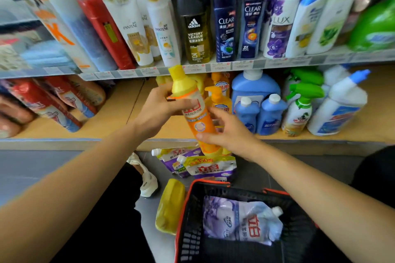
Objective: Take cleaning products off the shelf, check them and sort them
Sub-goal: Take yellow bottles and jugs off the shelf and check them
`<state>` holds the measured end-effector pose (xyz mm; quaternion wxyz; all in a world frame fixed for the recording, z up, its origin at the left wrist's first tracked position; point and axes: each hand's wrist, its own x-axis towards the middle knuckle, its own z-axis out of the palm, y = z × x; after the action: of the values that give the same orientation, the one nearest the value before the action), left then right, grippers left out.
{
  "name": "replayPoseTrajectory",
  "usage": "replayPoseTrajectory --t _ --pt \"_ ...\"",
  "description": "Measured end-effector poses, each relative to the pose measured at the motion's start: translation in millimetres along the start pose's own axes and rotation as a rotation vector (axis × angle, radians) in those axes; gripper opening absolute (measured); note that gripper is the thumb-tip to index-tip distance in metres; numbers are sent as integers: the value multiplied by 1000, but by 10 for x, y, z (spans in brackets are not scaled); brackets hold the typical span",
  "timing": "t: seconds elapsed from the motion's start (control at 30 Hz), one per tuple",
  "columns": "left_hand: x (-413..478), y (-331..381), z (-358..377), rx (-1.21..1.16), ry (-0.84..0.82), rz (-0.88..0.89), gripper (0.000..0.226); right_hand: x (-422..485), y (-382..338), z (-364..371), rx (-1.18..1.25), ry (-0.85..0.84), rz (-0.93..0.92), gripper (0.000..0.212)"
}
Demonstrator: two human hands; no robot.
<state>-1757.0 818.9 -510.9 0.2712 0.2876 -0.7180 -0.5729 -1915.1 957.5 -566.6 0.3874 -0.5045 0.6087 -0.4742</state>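
- The orange dish-soap bottle is at the centre of the frame. It is held in the air in front of the lower shelf and tilted, with its yellow cap pointing toward the upper left.
- Your left grip is curled round the bottle's shoulder, just under the cap.
- Your right grip pinches the lower body, with the thumb across the front and the fingers on the far side.
- The bottle looks full, so expect moderate weight low in the body. The plastic wall will likely give a little if you squeeze.
- The glossy label probably makes it slippery. The narrowing below the cap and the lower body are the safest holds, and both are already taken.
- Keep pressure off the cap, since I cannot tell whether it is sealed.
- To read the label, turn the bottle with the right grip while the left steadies it.
- At lower centre, the black shopping basket holds a pale refill pouch.
- Purple refill pouches and a yellow bottle lie on the floor, between the basket and the shelf.
- I cannot tell which group this bottle belongs with.
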Motion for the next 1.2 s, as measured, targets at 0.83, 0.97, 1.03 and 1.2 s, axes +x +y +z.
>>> replayPoseTrajectory --t 0.83,0.97,1.03,1.2 --pt "-24 21 940 -297 -10 -97 45 -817 237 -363 361 206 211 74" --pt "-67 6 978 -255 26 -76 44 -796 257 -329 320 229 213 63" --pt "-68 9 964 -248 2 -75 47 -783 267 -315 398 224 231 62" --pt "-36 34 834 -350 -116 -135 60 -744 246 -285 618 150 251 57"
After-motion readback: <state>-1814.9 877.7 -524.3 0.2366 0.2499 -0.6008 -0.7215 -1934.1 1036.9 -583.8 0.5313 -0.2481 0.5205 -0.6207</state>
